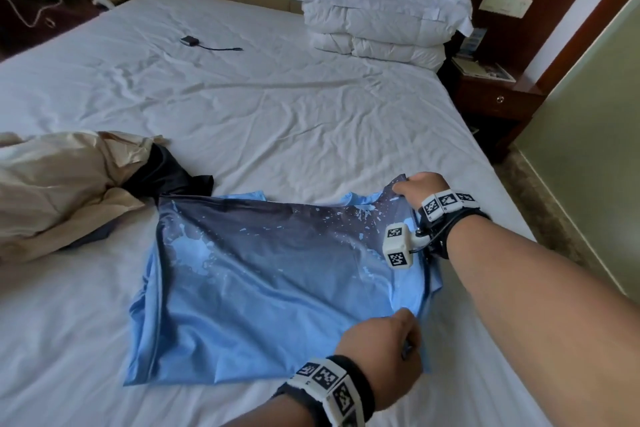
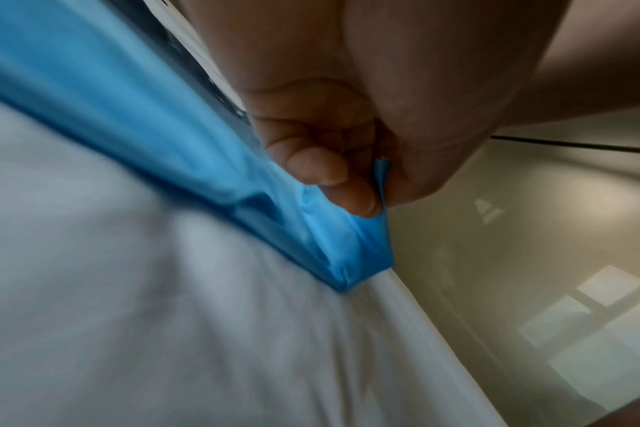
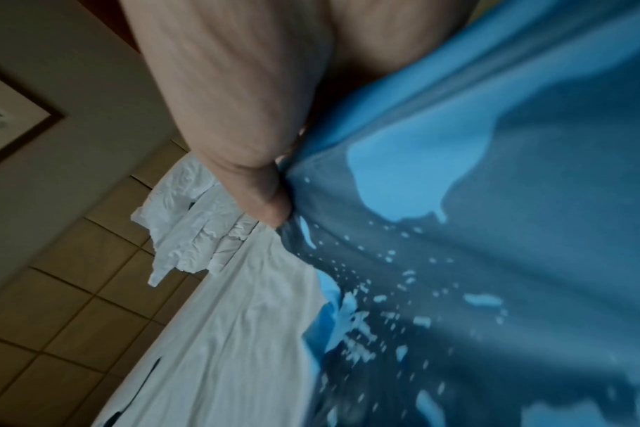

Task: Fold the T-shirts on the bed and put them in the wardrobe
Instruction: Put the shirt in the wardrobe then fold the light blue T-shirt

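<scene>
Crowding blue T-shirt [image 1: 263,274]: beige bedding [image 1: 59,184]

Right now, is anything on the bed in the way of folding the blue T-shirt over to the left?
Nothing lies on the blue T-shirt. Both the left hand and right hand pinch its right edge. The beige and black clothes touch its far left corner.

Blue T-shirt [image 1: 263,274] spread flat on the bed [image 1: 277,114], near the close edge: pale blue toward the hem, shading into dark navy with light splashes up top. Its right side is pinched at two spots, lifted slightly off the sheet, the fabric bunched there (folds blurred in the wrist views). To its left, a dark shirt [image 1: 166,177] lies crumpled, half under a beige heap, touching the blue one's far-left corner.
</scene>
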`<state>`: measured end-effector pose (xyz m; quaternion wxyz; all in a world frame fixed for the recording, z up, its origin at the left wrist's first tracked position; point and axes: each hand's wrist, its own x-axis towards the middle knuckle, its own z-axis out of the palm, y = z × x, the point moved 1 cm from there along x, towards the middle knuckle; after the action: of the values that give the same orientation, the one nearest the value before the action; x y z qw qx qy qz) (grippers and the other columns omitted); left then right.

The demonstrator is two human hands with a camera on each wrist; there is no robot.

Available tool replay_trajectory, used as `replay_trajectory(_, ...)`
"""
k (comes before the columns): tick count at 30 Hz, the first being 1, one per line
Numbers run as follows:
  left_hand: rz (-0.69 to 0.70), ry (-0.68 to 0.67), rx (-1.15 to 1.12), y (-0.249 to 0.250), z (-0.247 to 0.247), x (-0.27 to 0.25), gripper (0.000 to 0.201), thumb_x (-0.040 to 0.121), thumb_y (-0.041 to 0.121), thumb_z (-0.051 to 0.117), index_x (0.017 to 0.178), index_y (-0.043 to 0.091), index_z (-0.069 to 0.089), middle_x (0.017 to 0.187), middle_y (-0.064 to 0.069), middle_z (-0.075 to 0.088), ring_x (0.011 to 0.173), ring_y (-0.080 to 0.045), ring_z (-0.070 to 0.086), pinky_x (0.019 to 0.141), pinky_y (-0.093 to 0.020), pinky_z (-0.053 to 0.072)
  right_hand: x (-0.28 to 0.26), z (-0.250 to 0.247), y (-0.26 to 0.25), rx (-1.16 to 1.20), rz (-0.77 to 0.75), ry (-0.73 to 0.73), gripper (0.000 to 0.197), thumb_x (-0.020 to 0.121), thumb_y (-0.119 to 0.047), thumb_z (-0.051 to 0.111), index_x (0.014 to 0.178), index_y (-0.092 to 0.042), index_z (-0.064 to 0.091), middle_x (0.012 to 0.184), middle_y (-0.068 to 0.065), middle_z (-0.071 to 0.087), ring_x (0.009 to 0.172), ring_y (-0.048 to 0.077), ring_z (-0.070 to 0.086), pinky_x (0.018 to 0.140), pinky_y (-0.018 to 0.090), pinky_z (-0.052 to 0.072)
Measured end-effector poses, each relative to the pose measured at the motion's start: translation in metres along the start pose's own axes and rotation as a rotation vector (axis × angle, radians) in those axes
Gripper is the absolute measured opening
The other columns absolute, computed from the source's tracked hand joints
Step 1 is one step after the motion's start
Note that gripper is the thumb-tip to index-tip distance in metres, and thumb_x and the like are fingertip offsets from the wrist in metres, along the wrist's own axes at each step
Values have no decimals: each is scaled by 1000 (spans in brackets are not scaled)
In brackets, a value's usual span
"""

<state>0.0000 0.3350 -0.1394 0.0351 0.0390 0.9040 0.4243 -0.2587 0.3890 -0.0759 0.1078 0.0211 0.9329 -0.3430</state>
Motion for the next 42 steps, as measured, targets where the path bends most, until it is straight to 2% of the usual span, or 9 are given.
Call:
replay_trajectory(5,-59,104,-36,-27,-35,-48,18,83,40,47,99,31,45,95,4,67,89,-21,61,76,-33,49,-43,22,-63,-16,-53,-65,14,82,-16,69,73,-9,61,61,4,56,57,21,51,50,26,35)
replay_trajectory(22,-328,397,-37,-145,-132,-188,10,82,41,50,89,39,44,75,15,59,76,-12,58,68,-30,48,-124,198,-197,-18,-177,-197,16,85,-14,63,72,-12,53,63,4,51,59,23,48,55,27,36)
replay_trajectory(27,-429,441,-43,-166,-147,-205,15,77,43,49,85,31,49,72,10,61,71,-13,59,66,-32,48,-136,234,-216,29,-227,-212,22,83,-19,66,97,-2,67,84,15,67,82,30,66,68,34,51)
replay_trajectory(29,-475,457,-53,-172,-149,-207,13,79,39,55,83,28,50,70,9,61,68,-12,58,66,-32,48,-142,245,-213,71,-211,-282,54,83,-36,67,128,-7,63,120,15,69,110,32,67,91,44,57)
replay_trajectory(31,-528,463,-55,-175,-149,-206,15,82,34,59,79,26,48,68,7,60,64,-11,56,63,-30,45,-150,252,-198,53,-181,-353,61,85,-42,64,137,-11,56,129,13,65,115,33,64,99,49,54)
replay_trajectory(34,-595,461,-74,-173,-151,-203,19,80,30,62,75,24,44,64,2,57,58,-10,48,54,-26,34,-149,241,-157,-56,-219,-329,23,86,-32,61,106,-24,69,94,2,66,87,27,62,78,32,53)
replay_trajectory(36,-633,466,-74,-170,-152,-204,22,80,33,63,75,22,45,64,2,56,58,-11,48,52,-25,32,-144,221,-120,-102,-210,-241,8,81,-30,58,74,-25,55,73,-1,50,75,22,44,61,27,39)
replay_trajectory(39,-688,516,-88,-169,-152,-203,35,84,51,65,82,23,45,67,4,59,65,-16,55,59,-31,37,-149,186,-60,-72,-108,-105,28,80,-40,59,101,-26,71,97,9,66,92,31,60,81,28,48)
replay_trajectory(42,-763,511,-83,-173,-150,-197,49,82,65,65,99,24,44,85,4,64,77,-21,58,67,-32,40,-169,165,-8,45,-15,-53,55,80,-54,60,122,-19,68,114,6,68,105,28,64,96,37,52)
